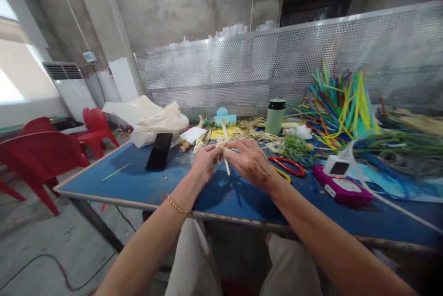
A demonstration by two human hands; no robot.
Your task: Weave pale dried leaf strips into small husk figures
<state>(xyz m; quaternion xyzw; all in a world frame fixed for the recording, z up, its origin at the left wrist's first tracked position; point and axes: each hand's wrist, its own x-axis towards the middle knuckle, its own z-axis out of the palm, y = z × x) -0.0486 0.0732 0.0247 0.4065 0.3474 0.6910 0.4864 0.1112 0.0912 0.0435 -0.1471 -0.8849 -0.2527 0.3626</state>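
Evidently gripping a small pale strip-work piece [220, 148] in front of the body, just above the bench [121, 180], between left hand [203, 163] and right hand [249, 160]. Clamped at its middle by left fingers, probably for steadiness; pinched at the side by right fingers, apparently for control of a single strip. Hard to see exact fingertip contact. Raised clear of the surface, perhaps to leave loose ends free. Placed aside to the left: phone [159, 152], likely to spare working room. Laid near the right hand, presumably for easy reach: red looped handle [294, 169].
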